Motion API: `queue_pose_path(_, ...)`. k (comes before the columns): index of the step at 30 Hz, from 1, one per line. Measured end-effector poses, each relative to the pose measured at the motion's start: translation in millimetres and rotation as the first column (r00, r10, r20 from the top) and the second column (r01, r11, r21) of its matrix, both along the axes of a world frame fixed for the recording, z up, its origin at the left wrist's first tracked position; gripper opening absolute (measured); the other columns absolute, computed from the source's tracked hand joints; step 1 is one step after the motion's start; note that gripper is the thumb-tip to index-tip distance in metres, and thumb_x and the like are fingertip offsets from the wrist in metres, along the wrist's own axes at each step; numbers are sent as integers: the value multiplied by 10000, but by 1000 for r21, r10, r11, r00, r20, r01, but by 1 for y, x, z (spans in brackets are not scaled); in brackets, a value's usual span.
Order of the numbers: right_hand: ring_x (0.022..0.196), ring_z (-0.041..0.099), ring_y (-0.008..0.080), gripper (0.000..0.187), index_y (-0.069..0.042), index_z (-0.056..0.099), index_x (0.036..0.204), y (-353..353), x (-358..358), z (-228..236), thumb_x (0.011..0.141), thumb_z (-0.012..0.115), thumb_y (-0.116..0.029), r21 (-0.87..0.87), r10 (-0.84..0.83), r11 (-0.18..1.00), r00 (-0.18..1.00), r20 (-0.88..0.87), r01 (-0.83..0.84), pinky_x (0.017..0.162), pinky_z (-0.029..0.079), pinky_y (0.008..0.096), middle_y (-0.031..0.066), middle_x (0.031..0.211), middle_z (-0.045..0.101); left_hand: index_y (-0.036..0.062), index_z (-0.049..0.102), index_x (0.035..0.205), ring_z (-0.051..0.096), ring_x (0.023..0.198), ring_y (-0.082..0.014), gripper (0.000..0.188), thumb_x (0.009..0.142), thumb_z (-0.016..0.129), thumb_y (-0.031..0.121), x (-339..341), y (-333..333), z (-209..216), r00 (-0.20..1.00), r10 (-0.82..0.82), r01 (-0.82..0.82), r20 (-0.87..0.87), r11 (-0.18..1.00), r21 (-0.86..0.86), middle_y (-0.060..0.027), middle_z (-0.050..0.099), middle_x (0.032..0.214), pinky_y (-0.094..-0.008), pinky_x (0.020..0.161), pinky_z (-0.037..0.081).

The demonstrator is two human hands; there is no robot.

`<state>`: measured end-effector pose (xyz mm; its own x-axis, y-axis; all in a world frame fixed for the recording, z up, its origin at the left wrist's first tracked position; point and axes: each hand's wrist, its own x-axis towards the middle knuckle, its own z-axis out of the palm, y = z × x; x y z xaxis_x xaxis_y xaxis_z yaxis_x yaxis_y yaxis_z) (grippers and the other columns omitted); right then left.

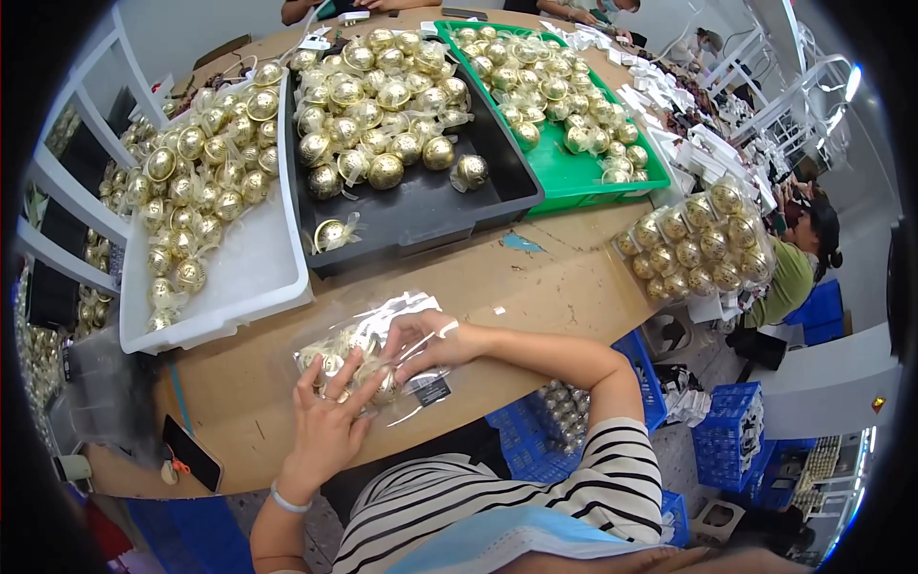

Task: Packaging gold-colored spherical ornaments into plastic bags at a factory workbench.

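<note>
Just inside table edge [492, 395], hands [327, 418] [438, 342] on bag [371, 333]

"What does the room look like from where you stand?"

"A broad, brown-topped surface [564, 297] dominates the workroom, marked by a small blue patch [521, 243] and a scatter of flecks."

"And beyond it?"

"A plain, pale wall [206, 29] rises past the far edge. At left, close to the surface, stands a white metal rack [81, 196], its rails crossing dark spaces behind."

"Where is the light?"

"A white lamp [853, 83] glares high on the right, the brightest spot in the scene."

"Underfoot?"

"Greyish floor [676, 454], glimpsed to the right of the surface, with a blue plastic crate [717, 445] standing there among others."
</note>
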<state>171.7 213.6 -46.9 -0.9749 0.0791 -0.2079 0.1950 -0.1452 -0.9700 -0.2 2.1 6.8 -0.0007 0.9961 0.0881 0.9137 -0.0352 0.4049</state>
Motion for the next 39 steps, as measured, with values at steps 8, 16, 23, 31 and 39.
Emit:
queue_pose_path(8, 1000, 691, 214, 279, 9, 675, 1164, 31, 27, 23, 903, 721, -79, 590, 307, 804, 904, -298, -78, 887, 559, 337, 102, 1079, 719, 408, 557, 1435, 316, 1380, -412, 749, 766, 812, 189, 4, -1, 2, 993, -18, 19, -117, 1000, 10, 43, 379, 1613, -575, 1073, 309)
queue_pose_path(16, 1087, 630, 318, 446, -152, 505, 1398, 334, 76, 84, 999, 609, -323, 956, -778, -63, 586, -227, 286, 901, 520, 415, 242, 1202, 610, 370, 591, 1412, 275, 1407, -399, 682, 779, 822, 264, 3, 0, 4, 978, -38, 46, -206, 998, 37, 3, 382, 1607, -562, 1101, 281)
queue_pose_path(23, 1257, 524, 550, 620, -266, 359, 1528, 417, 40, -11, 964, 496, -484, 992, -782, 121, 619, 68, 44, 1062, 441, 538, 428, 1410, 432, 387, 587, 1409, 290, 1392, -390, 710, 757, 835, 257, 4, 1, -5, 982, -59, 67, -178, 997, 39, 24, 386, 1598, -557, 1094, 292)
queue_pose_path(31, 1026, 673, 380, 393, -61, 551, 1286, 150, 84, 94, 918, 671, -129, 706, -624, -200, 467, -626, 680, 869, 535, 409, 226, 1164, 648, 397, 531, 1454, 306, 1363, -383, 698, 817, 792, 286, 1, -2, -1, 985, -34, 39, -170, 999, 28, 29, 341, 1623, -588, 1071, 296)
queue_pose_path(39, 1050, 562, 382, 525, -85, 552, 1303, 53, 70, 41, 823, 759, -134, 960, -481, -33, 838, -259, 277, 890, 494, 462, 183, 1192, 574, 336, 590, 1413, 320, 1417, -377, 661, 784, 794, 346, 2, 12, 11, 970, -67, 80, -232, 996, 44, -11, 405, 1575, -713, 1164, 152)
